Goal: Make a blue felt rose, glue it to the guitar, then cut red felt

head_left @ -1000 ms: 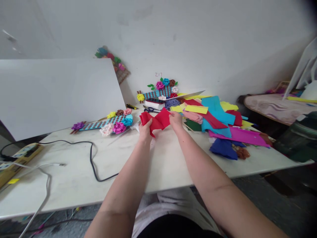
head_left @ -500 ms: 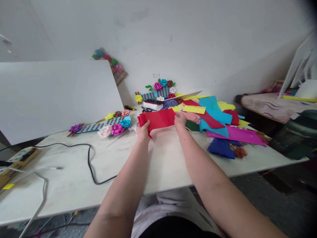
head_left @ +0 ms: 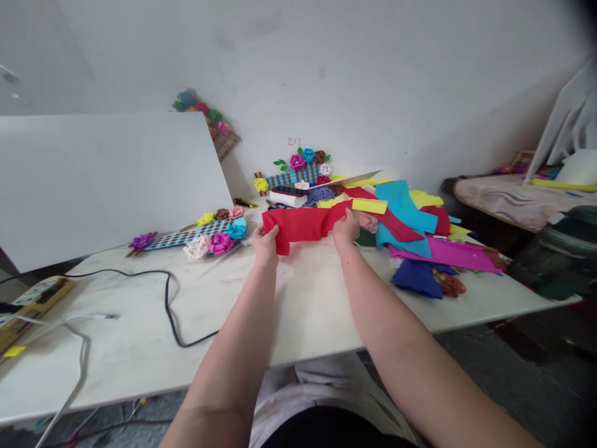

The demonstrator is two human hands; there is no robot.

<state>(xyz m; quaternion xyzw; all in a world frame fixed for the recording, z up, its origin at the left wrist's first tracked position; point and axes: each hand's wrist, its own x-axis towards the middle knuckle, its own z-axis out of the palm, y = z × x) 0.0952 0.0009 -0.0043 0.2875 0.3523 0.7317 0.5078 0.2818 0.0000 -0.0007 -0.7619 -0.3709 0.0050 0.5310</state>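
A strip of red crepe paper [head_left: 303, 225] is stretched between my two hands, just above the white table [head_left: 312, 292]. My left hand [head_left: 265, 241] pinches it near its left end, where a flap hangs down. Toward the right end, my right hand [head_left: 346, 229] grips the strip, and a piece of it sticks out past the fingers. Right behind that hand lies a pile of coloured paper, with a yellow strip [head_left: 370, 206], a blue sheet [head_left: 405, 208] and a magenta sheet [head_left: 459, 255].
Woven panels with paper flowers lie at left [head_left: 193, 236] and lean on the wall [head_left: 296, 174]. A phone [head_left: 289, 191] rests on a white block. A black cable [head_left: 168, 305] and a power strip [head_left: 35, 305] occupy the left side. A dark bin [head_left: 559, 252] stands at right.
My hands have moved slightly apart and the red strip is spread wider and flatter. The right hand now holds it farther in from its end.
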